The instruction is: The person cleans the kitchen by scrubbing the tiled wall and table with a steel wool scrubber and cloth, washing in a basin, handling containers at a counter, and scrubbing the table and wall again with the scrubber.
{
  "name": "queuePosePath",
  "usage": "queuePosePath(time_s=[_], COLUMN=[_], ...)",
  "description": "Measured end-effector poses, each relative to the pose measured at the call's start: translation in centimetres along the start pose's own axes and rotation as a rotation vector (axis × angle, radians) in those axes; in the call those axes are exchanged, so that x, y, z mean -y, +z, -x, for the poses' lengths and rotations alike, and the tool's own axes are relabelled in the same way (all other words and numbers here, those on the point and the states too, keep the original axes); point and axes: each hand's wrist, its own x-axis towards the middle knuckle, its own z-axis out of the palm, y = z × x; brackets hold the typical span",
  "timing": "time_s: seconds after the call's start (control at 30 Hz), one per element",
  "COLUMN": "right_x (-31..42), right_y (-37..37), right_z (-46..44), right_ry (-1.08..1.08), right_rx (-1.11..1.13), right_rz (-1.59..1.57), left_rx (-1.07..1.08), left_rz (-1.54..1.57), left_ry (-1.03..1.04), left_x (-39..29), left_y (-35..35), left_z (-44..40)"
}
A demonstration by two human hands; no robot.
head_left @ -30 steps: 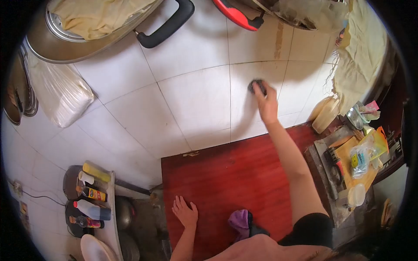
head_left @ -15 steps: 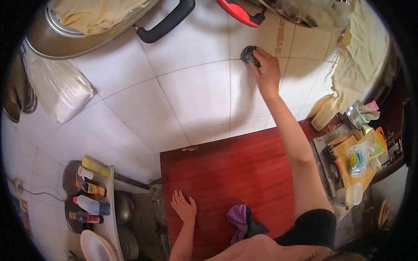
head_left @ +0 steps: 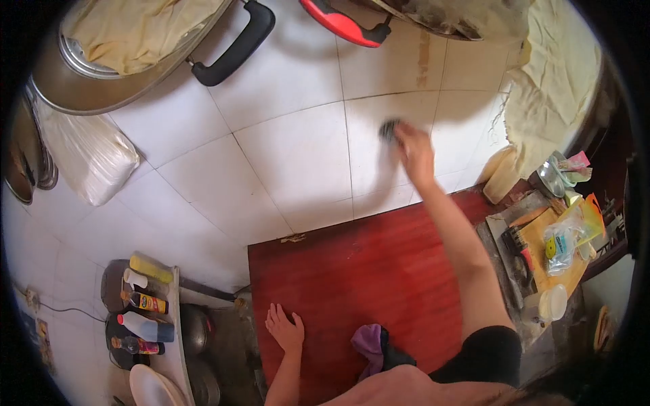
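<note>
A dark scouring pad [head_left: 389,130], like a ball of steel wool and slightly blurred, is gripped in the fingers of my right hand [head_left: 415,153]. That hand is stretched out to the white tiled wall [head_left: 291,155], with the pad against the tiles. Flat on the red wooden tabletop [head_left: 352,271], near its left edge, rests my left hand [head_left: 284,329] with the fingers apart and nothing in it. A purple and black cloth [head_left: 369,340] lies crumpled on the tabletop close to my body.
Pans with a black handle [head_left: 237,47] and a red handle [head_left: 345,24] hang above. At left are a plastic-wrapped bundle [head_left: 98,152] and a shelf with several bottles [head_left: 145,327]. A cluttered board [head_left: 542,247] and a pale hanging cloth [head_left: 555,88] are at right.
My right hand has moved the scouring pad down the wall, from near a grout line onto the tile below. My left hand stays on the tabletop. The view has tilted slightly.
</note>
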Motion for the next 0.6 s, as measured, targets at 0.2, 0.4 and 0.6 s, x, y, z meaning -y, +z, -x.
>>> queuePosePath(time_s=[0.2,0.4,0.6], right_x=[-0.7,-2.3,-4.6], right_y=[-2.2,3.3,1.8], right_z=[-5.1,14.9,9.8], right_ry=[-0.061,0.187,0.18], right_rx=[-0.123,0.147,-0.041], right_rz=[0.014,-0.02,-0.033], left_rx=[-0.022,-0.03,-0.02], left_rz=[-0.025,-0.035,-0.027], left_ry=[0.033,0.046,0.038], left_x=[0.0,0.3,0.0], left_y=[0.2,0.3,0.3], left_z=[0.1,0.0,-0.2])
